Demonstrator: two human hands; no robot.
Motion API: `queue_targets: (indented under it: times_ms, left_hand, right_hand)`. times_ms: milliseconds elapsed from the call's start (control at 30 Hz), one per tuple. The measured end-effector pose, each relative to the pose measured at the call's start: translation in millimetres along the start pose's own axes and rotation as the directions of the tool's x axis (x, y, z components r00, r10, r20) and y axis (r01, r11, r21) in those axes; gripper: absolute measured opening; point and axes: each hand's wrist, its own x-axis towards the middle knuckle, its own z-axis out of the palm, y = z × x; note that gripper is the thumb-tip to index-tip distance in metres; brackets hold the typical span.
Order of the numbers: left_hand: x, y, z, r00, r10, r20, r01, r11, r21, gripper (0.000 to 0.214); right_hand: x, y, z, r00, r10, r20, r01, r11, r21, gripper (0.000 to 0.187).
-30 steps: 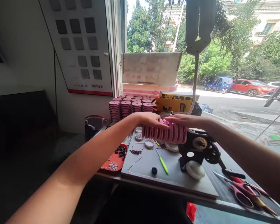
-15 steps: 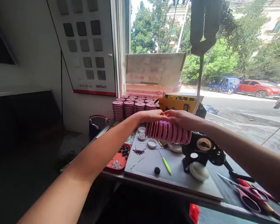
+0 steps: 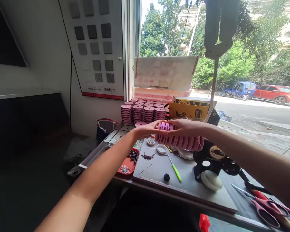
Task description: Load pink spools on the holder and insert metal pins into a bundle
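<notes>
A row of pink round spools (image 3: 183, 141), packed side by side, hangs above the board in both hands. My left hand (image 3: 149, 129) is closed about its left end, with thumb and fingertips on the spools. My right hand (image 3: 186, 126) is closed over the top from the right, its fingertips nearly meeting the left ones. A purple glint shows between the spools near the fingertips. Below lie white dishes, one with small beads (image 3: 151, 141), the other a shallow dish (image 3: 161, 148). A black hand-cranked winder (image 3: 216, 153) stands under my right forearm.
Stacks of pink spools (image 3: 148, 112) stand by the window beside a yellow box (image 3: 188, 110). The grey board (image 3: 157, 180) carries a green-handled hook tool (image 3: 177, 173) and a black ring (image 3: 167, 177). A red tray (image 3: 128, 164) sits left, scissors (image 3: 265, 209) right.
The camera view has shifted left. My hands are a little lower with the row of spools, and my left hand has slid towards its left end, baring spools between the hands.
</notes>
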Motion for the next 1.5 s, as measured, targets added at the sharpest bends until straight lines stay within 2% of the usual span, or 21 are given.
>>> queue_targets:
  times_ms: [133,267,500,800,933,1067,1300,1500]
  left_hand:
    - [0,-13,9.4,0.995,0.1,0.02,-0.096,0.982,-0.16,0.081]
    - [0,-18,12.1,0.989,0.145,-0.01,-0.144,0.961,-0.237,0.081]
    - [-3,-21,16.3,0.977,0.205,-0.066,-0.215,0.933,-0.289,0.082]
    - [-3,-20,25.4,0.967,0.189,-0.172,-0.23,0.936,-0.267,0.08]
    - [-1,-18,24.9,0.972,0.162,-0.17,-0.203,0.944,-0.261,0.07]
    - [0,-18,23.0,0.977,0.136,-0.167,-0.175,0.953,-0.246,0.065]
    - [-4,-20,20.6,0.983,0.133,-0.123,-0.158,0.963,-0.22,0.076]
    - [-7,-22,23.1,0.978,0.156,-0.14,-0.182,0.961,-0.206,0.089]
  right_hand:
    - [6,8,-6,0.993,-0.003,0.117,-0.009,0.995,0.1,0.056]
    - [13,15,-12,0.97,0.015,0.243,-0.071,0.972,0.226,0.049]
    - [19,22,-9,0.946,0.067,0.317,-0.171,0.933,0.315,0.051]
    - [15,16,-6,0.967,0.067,0.244,-0.122,0.969,0.216,0.06]
    - [7,8,-1,0.992,0.053,0.118,-0.07,0.987,0.144,0.06]
    - [5,11,2,0.999,0.047,0.016,-0.048,0.993,0.109,0.062]
    - [6,13,2,0.998,0.017,0.061,-0.025,0.99,0.139,0.063]
    - [6,12,6,0.997,-0.003,0.073,-0.011,0.982,0.189,0.069]
